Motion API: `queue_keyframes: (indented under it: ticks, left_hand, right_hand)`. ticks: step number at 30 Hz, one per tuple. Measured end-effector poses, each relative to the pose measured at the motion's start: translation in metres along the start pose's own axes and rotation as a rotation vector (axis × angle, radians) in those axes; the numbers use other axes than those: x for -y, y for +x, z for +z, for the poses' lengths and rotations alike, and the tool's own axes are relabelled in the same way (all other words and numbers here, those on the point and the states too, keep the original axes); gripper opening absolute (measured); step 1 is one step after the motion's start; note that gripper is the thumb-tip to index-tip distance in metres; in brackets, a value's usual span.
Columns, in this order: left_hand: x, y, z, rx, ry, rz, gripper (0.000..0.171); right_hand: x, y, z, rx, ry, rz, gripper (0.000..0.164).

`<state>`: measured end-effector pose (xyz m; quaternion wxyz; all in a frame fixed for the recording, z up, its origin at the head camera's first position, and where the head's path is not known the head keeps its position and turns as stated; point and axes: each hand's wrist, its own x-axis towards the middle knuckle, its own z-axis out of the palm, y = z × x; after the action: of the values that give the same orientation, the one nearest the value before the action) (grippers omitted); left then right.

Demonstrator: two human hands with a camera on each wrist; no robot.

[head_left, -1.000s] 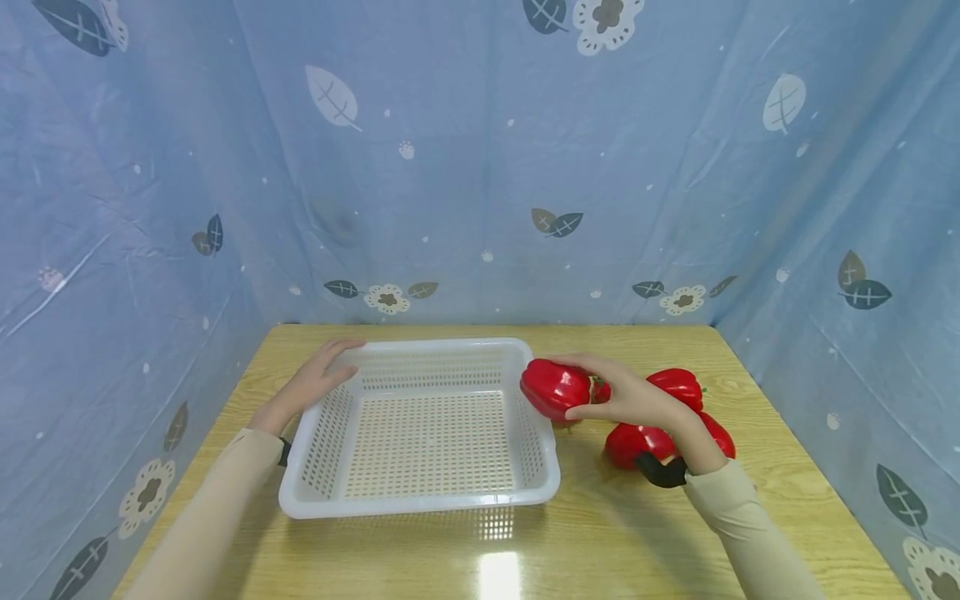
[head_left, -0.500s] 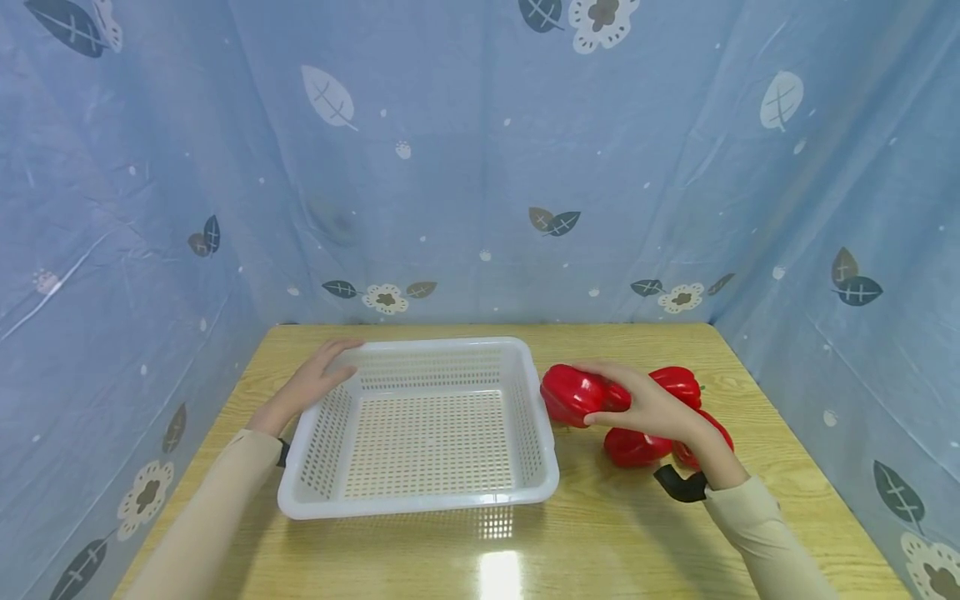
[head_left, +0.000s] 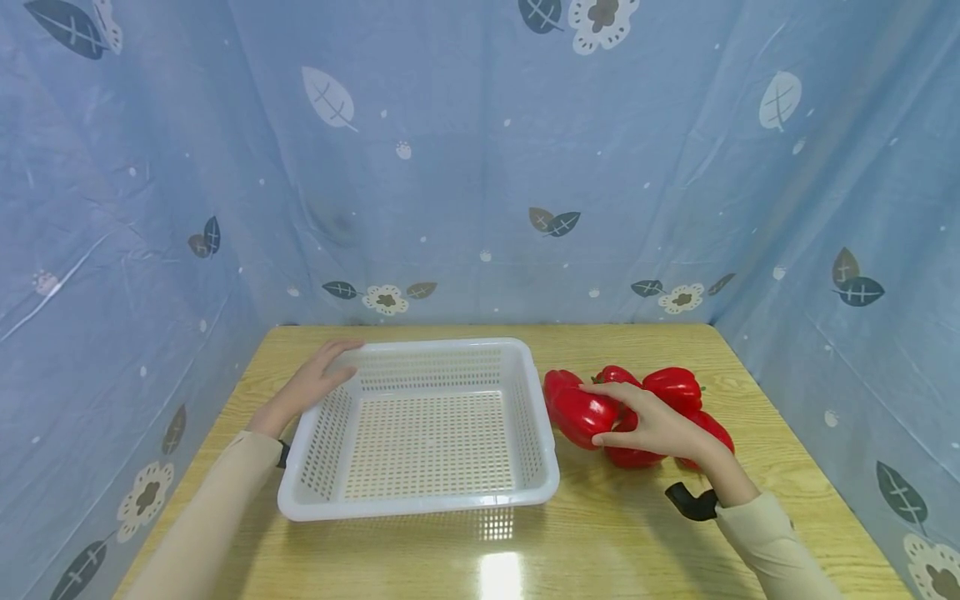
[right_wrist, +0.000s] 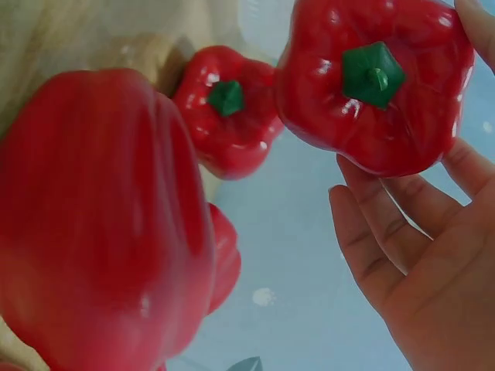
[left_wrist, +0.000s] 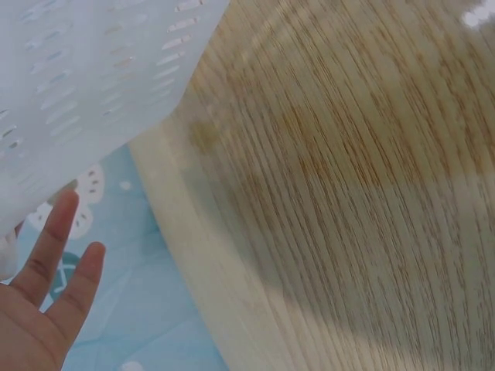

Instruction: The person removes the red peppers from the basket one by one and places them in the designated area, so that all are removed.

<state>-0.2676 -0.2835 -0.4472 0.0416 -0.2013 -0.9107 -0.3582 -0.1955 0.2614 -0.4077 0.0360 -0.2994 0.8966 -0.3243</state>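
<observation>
My right hand [head_left: 654, 418] grips a red bell pepper [head_left: 582, 415] between thumb and fingers, just right of the white plastic basket [head_left: 420, 503]. In the right wrist view the green stem of the gripped bell pepper [right_wrist: 371, 127] faces the camera, and the fingertips lie along its side. My left hand [head_left: 309, 388] holds the basket's far left corner, thumb over the inside of the rim. Two fingers [left_wrist: 56, 232] of it extend straight outside the basket wall in the left wrist view. Nothing lies in the basket.
Several more red peppers cluster at the right: one pepper [head_left: 558, 382] beside the basket, one [head_left: 618, 374] behind my right hand, another pepper [head_left: 672, 387] farther right. A wooden table [head_left: 600, 533] bears everything. Blue patterned curtains [head_left: 450, 167] enclose it on three sides.
My right hand has carried the bell pepper right and nearer to me, from the basket's right rim to beside the other peppers. The left hand and basket have stayed in place.
</observation>
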Motion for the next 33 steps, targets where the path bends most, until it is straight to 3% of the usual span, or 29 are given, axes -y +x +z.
queue_keyframes:
  ticks: [6,24,33]
  left_hand:
    - [0.0,-0.002,0.0,0.0,-0.008,-0.013,0.049]
    - [0.0,0.0,0.0,0.005,0.006,-0.006,0.048]
    - [0.0,0.001,0.0,0.014,0.001,-0.025,0.049]
  right_hand:
    - [-0.003,-0.001,0.009,0.038,-0.033,0.025,0.07]
    - [-0.016,0.003,0.026,0.105,-0.145,-0.064,0.068]
    - [-0.016,0.005,0.03,0.167,-0.203,-0.034,0.07]
